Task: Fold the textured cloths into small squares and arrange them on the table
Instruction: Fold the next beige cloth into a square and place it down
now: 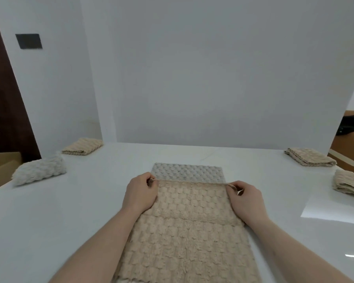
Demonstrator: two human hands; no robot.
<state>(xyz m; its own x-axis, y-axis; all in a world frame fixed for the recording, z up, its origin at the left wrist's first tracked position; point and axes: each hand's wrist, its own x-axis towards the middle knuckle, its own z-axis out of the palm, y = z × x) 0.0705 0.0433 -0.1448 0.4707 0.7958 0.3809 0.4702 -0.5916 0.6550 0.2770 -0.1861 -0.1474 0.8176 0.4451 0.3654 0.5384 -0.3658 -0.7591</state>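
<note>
A beige textured cloth [184, 231] lies lengthwise on the white counter [59, 217], running from the near edge toward the wall. Its far edge is drawn taut between the two hands. The left hand [140, 193] pinches the far left corner of this beige cloth between thumb and fingers, closed on the fabric. The right hand [244, 198] grips the far right corner the same way, with a small loop of the hem showing at its fingertips. Both forearms lie along the sides of the cloth.

Just beyond the held edge, a grey textured surface [187, 172] lies flat on the counter; whether it is a separate cloth or the underside of the beige one cannot be told.

Well to the left of the beige cloth sit a folded cream cloth [39, 170] and, farther back near the wall, a folded tan cloth [82, 146]. Well to its right lie two more folded tan cloths, one near the wall [310, 157] and one at the counter's right edge [349, 183].
</note>
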